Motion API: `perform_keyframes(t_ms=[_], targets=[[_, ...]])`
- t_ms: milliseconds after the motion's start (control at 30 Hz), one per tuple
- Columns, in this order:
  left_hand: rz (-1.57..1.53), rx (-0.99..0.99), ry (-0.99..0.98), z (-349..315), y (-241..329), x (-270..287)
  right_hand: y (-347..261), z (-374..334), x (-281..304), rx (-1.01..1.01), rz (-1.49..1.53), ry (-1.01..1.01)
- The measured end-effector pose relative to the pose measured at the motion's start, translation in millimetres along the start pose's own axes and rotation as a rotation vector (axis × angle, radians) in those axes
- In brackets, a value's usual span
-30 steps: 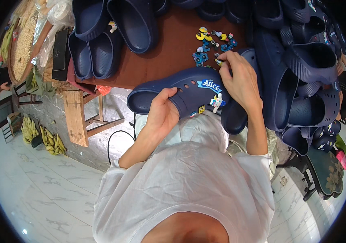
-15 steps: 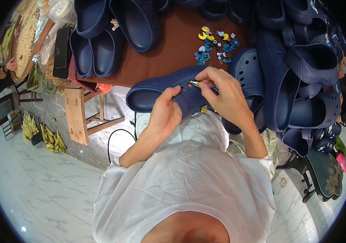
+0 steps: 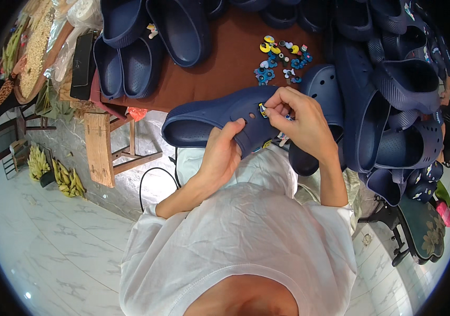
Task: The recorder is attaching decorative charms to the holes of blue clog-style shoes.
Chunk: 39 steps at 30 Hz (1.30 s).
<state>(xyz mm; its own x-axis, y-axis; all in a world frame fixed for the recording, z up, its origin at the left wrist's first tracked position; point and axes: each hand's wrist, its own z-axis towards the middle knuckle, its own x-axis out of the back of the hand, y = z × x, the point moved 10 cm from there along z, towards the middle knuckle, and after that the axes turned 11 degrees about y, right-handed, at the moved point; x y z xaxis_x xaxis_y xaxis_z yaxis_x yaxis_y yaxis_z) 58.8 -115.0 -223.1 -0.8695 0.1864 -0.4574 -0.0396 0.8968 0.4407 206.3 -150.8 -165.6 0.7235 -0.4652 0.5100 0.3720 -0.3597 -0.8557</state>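
1. Around: loose charms [image 3: 265, 77] clustered on brown cloth [image 3: 225, 68]; second clog [image 3: 321, 84] just to the right, partly blocked by my right hand [image 3: 304, 120]; stacked clogs [image 3: 354, 89] crowd farther right.
2. Navy clog [image 3: 198, 125] is in my hands, at the cloth's near edge. Long axis roughly left-right; heel opening left, toe right, mostly covered.
3. Left hand [image 3: 224, 152]: clasps its side, thumb on top.
4. Right hand: fingertips pinch yellow charm [image 3: 262, 110] against the upper; can't quite tell if it's seated.

A yellow charm [image 3: 262, 109] has reached the clog [image 3: 225, 111].
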Motion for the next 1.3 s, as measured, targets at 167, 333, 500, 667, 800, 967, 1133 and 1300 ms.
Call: perform_keyframes(t_ms=[167,333,500,667,800,967,1133,1300], targets=[[0.030,-0.073,-0.019,-2,-2,-2,1,4,0,-0.033,-0.002,-0.076],[0.069,-0.119,-0.034,-5,-6,-3,3,8,-1,-0.054,-0.048,-0.134],[0.190,-0.148,-0.049,-7,-4,-3,5,11,5,-0.046,-0.026,-0.092],[0.197,-0.157,-0.048,-7,-3,-4,3,14,6,0.036,-0.029,-0.076],[0.221,-0.166,-0.052,-9,-4,-4,4,15,4,0.077,-0.039,-0.077],[0.184,-0.158,-0.027,-6,-1,-4,11,18,-3,0.088,0.031,-0.149],[0.109,-0.123,-0.020,-4,4,-5,22,19,1,0.041,0.172,-0.097],[0.090,-0.041,-0.026,1,5,1,25,11,23,0.024,0.153,0.060]])
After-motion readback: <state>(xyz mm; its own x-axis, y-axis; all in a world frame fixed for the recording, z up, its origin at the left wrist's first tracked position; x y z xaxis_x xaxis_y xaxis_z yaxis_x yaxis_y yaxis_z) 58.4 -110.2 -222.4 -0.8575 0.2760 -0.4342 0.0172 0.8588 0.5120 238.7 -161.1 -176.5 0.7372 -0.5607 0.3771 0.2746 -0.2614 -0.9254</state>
